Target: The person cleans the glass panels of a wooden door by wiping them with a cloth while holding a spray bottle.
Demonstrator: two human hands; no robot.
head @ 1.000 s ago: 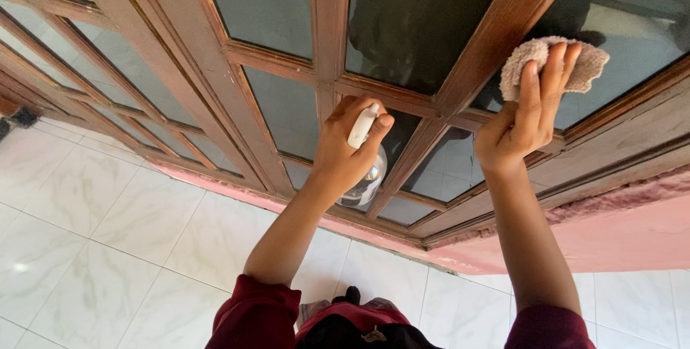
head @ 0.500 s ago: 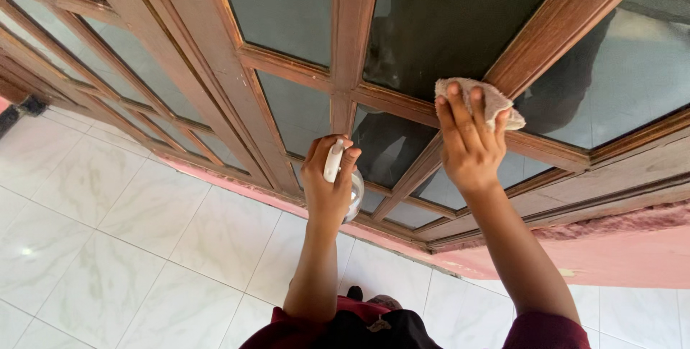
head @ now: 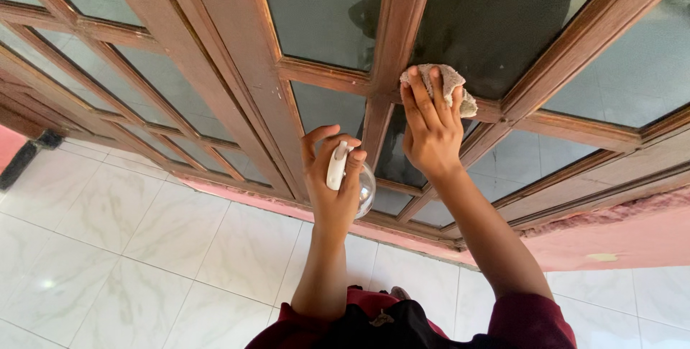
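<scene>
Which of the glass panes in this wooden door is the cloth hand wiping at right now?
The dark pane at top centre-right. The right hand presses the beige cloth at its lower left corner, on the wooden bar; the other panes are untouched.

The cloth [head: 449, 83] looks like soft, nubby beige terry. The bottle [head: 363, 189] is clear glossy plastic with a smooth white matt head. The frame [head: 237, 69] is brown varnished wood, scuffed in spots. The panes [head: 327, 7] are smooth glass. The floor [head: 144, 241] is glossy marbled tile.
</scene>
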